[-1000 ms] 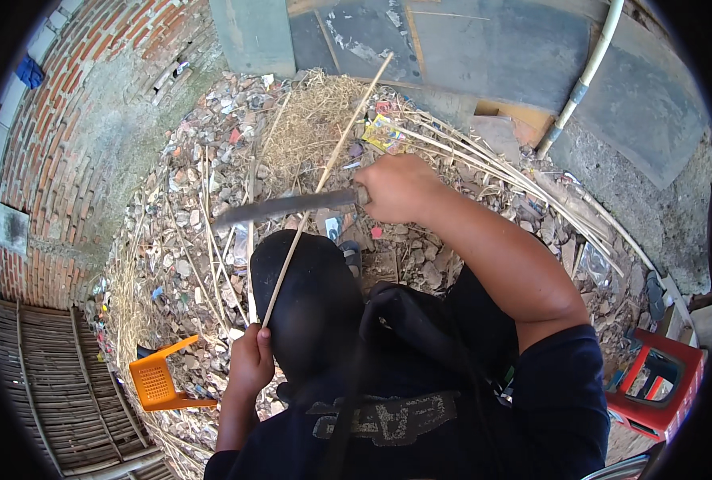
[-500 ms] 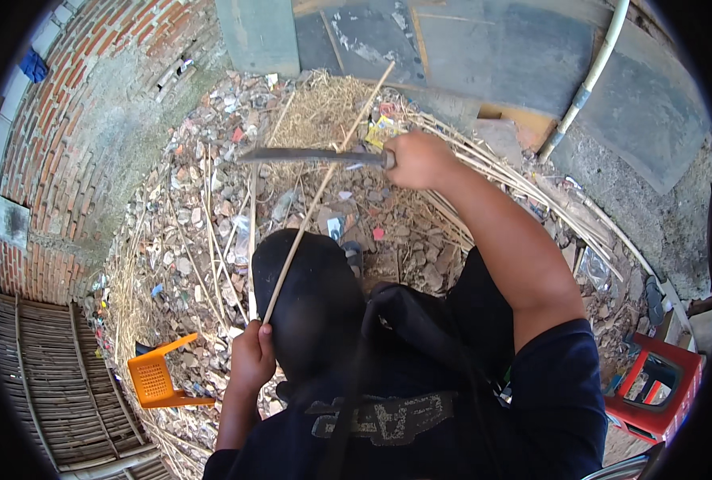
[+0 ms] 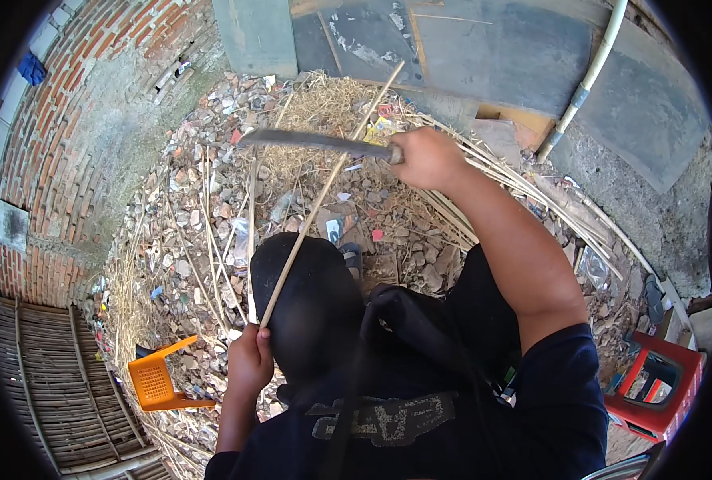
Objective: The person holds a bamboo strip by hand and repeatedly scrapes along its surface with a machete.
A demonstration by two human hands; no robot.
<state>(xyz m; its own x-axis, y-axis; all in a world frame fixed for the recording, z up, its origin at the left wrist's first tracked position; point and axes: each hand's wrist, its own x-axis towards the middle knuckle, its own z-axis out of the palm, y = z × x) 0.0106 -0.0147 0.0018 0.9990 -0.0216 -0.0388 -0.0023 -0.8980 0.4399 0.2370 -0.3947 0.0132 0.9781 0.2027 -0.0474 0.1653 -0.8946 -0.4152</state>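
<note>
My left hand (image 3: 249,357) is closed round the lower end of a long, pale bamboo strip (image 3: 312,218). The strip slants up and away to the right, across my dark-clad left knee. My right hand (image 3: 431,160) grips the handle of a machete (image 3: 316,142), whose long dark blade points to the left. Blade and strip cross near the strip's upper part; whether the edge bites into it I cannot tell. Dry straw-coloured shavings (image 3: 316,104) lie in a heap on the ground beyond the blade.
More bamboo strips (image 3: 532,188) lie at the right, and others at the left, over rubble-strewn ground (image 3: 188,192). An orange plastic stool (image 3: 154,382) lies tipped at left. A red plastic stool (image 3: 666,392) is at right. A brick wall (image 3: 52,160) and a pipe (image 3: 588,84) stand around.
The machete and my right hand have shifted slightly right along the strip, and the blade now tilts, its tip higher. The strip's far end has moved a little right. My left hand keeps its hold.
</note>
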